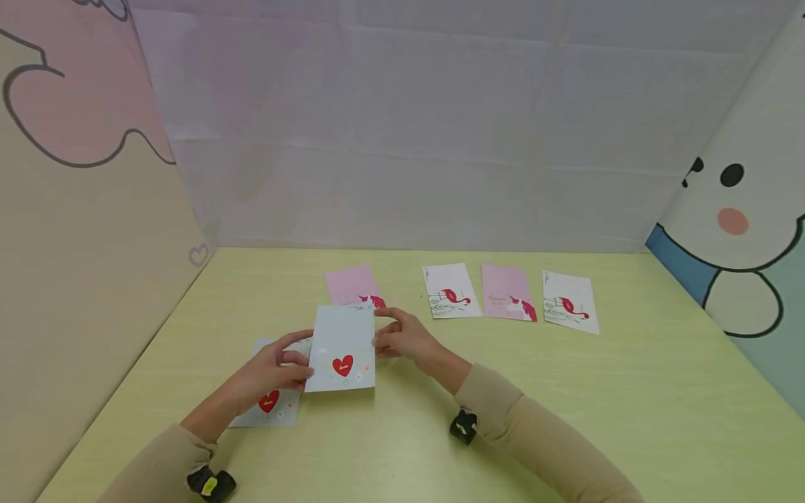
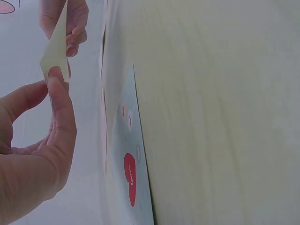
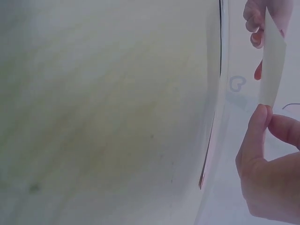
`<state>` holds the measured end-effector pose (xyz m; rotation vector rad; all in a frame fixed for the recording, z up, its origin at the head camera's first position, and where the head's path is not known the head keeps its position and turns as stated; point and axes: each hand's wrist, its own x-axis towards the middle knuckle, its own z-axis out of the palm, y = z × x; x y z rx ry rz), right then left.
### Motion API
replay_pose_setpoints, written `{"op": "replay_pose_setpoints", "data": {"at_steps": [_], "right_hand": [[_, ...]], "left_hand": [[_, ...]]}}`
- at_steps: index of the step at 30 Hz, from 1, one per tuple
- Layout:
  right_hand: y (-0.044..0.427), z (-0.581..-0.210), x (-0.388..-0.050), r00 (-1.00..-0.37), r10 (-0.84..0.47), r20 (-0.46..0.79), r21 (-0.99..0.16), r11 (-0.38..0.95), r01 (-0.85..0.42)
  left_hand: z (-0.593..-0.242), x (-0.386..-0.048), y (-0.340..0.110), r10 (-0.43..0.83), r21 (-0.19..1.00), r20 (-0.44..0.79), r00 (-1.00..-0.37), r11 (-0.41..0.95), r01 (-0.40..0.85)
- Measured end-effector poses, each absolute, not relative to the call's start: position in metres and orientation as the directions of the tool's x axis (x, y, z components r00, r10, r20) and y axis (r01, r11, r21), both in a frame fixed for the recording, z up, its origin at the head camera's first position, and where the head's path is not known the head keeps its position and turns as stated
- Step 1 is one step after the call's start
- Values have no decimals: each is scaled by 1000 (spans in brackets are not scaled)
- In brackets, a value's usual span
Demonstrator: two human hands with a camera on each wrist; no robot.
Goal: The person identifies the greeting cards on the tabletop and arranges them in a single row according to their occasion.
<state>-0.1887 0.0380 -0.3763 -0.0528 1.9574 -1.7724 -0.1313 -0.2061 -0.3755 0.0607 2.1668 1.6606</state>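
A pale blue card (image 1: 342, 342) with a red heart is held up above the table between both hands. My left hand (image 1: 272, 374) pinches its left edge between thumb and fingers, and my right hand (image 1: 405, 341) pinches its right edge. Both wrist views show the card edge-on, with the left hand (image 2: 44, 136) and the right hand (image 3: 272, 159) gripping opposite sides. A second heart card (image 1: 267, 412) lies on the table under the left hand, partly hidden by it. Behind the held card, a pink unicorn card (image 1: 352, 283) lies partly covered.
Toward the back right of the yellow-green table (image 1: 503, 419) lie a white flamingo card (image 1: 449, 279), another pink unicorn card (image 1: 503, 279) and another flamingo card (image 1: 569, 286). A white back wall (image 1: 409, 140) and printed side panels (image 1: 82, 244) border the table.
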Motion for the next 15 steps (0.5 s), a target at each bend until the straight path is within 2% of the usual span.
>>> {"op": "replay_pose_setpoints", "data": {"at_steps": [6,15], "right_hand": [[37,-375,-178,-877,-348,-332,-942,176,287],[37,-377,-170,-858,-365,-363,-928,230,294]], "left_hand": [[-377,-130,-208,291,939,-214,-932,324,-115],[-382,-130,-208,325,913,-180,-928,407,-35]]}}
